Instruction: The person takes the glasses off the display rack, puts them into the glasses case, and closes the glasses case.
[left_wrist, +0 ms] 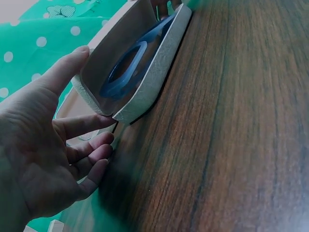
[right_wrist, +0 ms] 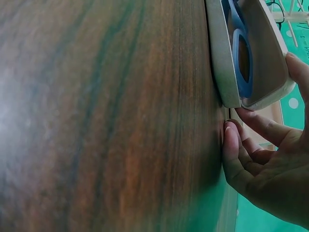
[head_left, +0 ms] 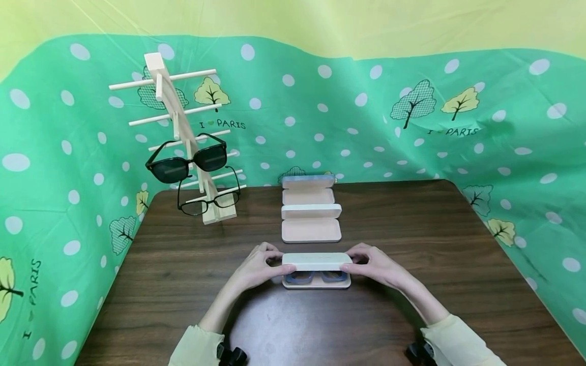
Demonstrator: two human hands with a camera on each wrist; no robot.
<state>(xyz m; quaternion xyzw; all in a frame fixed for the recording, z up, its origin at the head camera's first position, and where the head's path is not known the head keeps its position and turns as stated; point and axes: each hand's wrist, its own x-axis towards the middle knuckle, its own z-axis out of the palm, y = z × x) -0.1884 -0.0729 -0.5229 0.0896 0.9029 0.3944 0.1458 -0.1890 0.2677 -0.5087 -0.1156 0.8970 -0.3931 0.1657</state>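
Observation:
A pale glasses case (head_left: 316, 262) rests on the table with its lid partly raised. Blue-framed glasses (head_left: 299, 277) lie inside, also visible in the left wrist view as a blue frame (left_wrist: 126, 72). My left hand (head_left: 258, 267) grips the lid's left end, thumb at the front edge and index finger by the hinge corner. At the opposite end my right hand (head_left: 377, 264) holds the lid the same way. In the right wrist view that hand (right_wrist: 275, 159) has its index fingertip against the case's back corner, the other fingers curled below.
Behind the held case are two open cases, a white one (head_left: 311, 231) and one with a bluish lid (head_left: 308, 196). A wooden rack (head_left: 183, 127) at the back left carries black sunglasses (head_left: 171, 170) and thin-framed glasses (head_left: 194, 207). A green patterned cloth (head_left: 348, 117) hangs behind the table.

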